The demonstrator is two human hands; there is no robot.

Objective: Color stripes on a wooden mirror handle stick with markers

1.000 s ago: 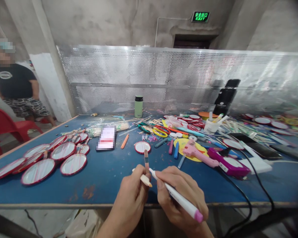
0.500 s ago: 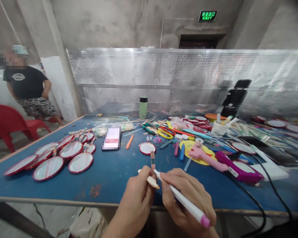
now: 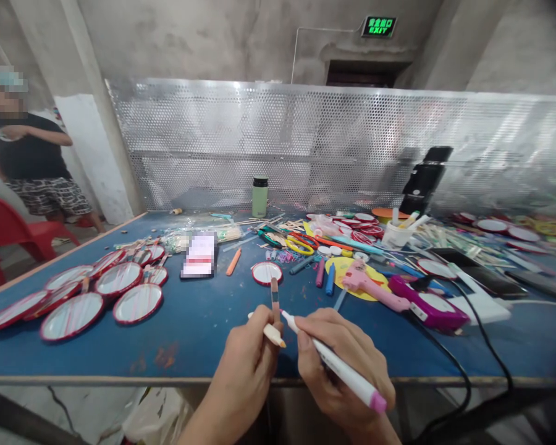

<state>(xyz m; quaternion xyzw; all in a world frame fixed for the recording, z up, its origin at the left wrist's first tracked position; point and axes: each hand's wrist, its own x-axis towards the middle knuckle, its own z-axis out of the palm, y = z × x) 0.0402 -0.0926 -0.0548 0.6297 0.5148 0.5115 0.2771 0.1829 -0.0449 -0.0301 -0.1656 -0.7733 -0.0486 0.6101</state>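
Observation:
My left hand (image 3: 248,364) is closed on a thin wooden craft stick (image 3: 274,295) that points upward, with a second cream stick (image 3: 267,331) lying across its fingers. My right hand (image 3: 340,358) grips a white marker with a pink end cap (image 3: 338,368). The marker's tip touches the lower part of the upright stick. Both hands hover over the near edge of the blue table (image 3: 199,327). A small red-rimmed white disc (image 3: 266,272) lies on the table just beyond the stick.
Several red-rimmed discs (image 3: 99,290) cover the left of the table. A pink glue gun (image 3: 373,287), a magenta glue gun (image 3: 429,306), markers, scissors, a white cup (image 3: 395,235) and cables crowd the right. A green bottle (image 3: 259,198) stands by the perforated metal screen. A person stands at far left beside a red chair (image 3: 7,238).
My hands keep the same grip on the stick and the marker. The view has swung slightly. The person at far left has raised an arm across the chest.

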